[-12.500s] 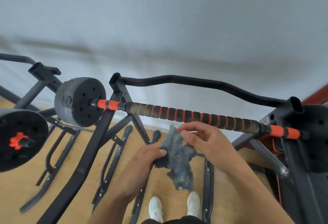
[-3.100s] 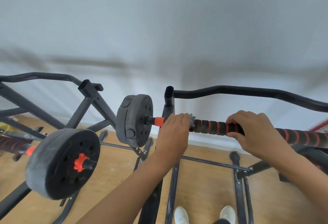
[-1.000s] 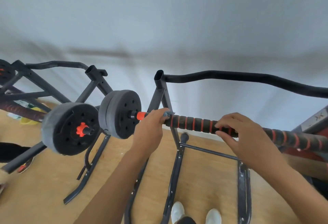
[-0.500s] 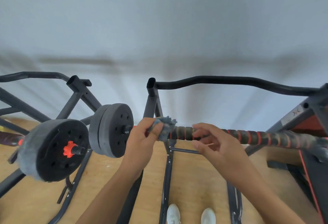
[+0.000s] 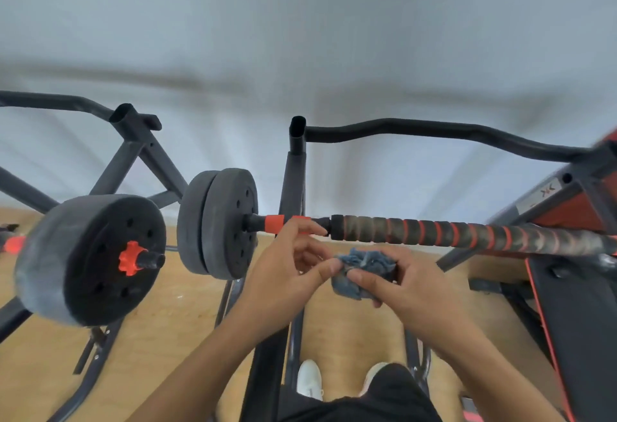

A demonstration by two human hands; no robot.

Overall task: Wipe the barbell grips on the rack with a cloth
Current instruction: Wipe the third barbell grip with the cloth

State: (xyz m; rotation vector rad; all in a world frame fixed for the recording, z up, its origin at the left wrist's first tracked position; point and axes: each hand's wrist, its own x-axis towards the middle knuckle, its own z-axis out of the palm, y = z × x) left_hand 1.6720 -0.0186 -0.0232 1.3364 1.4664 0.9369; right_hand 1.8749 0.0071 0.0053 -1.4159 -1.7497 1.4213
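The barbell grip [image 5: 450, 233], a black sleeve with orange spiral bands, lies across the rack [image 5: 295, 167] and runs from just right of the upright toward the right edge of the view. The cloth [image 5: 362, 271], a bunched grey-blue rag, sits just below the grip and apart from it, held between the two hands. The right hand [image 5: 400, 283] has its fingers curled under and around the cloth; the left hand [image 5: 290, 264] pinches the cloth's left edge with thumb and forefinger, while its remaining fingers stand loosely spread near the orange collar [image 5: 274, 224] of the bar. Neither hand touches the bar.

Risks, as judged from this arrangement: the cloth is wadded, so a pass made with it in this form may contact only the crests of the spiral and leave the grooves unwiped. With neither hand steadying the bar, a firm stroke could roll it in its cradle or slide it sideways, the paired weight plates [image 5: 217, 223] adding momentum. A loose corner could catch at the step between grip and collar. The second loaded bar [image 5: 90, 259] at left lies near the left elbow's sweep.
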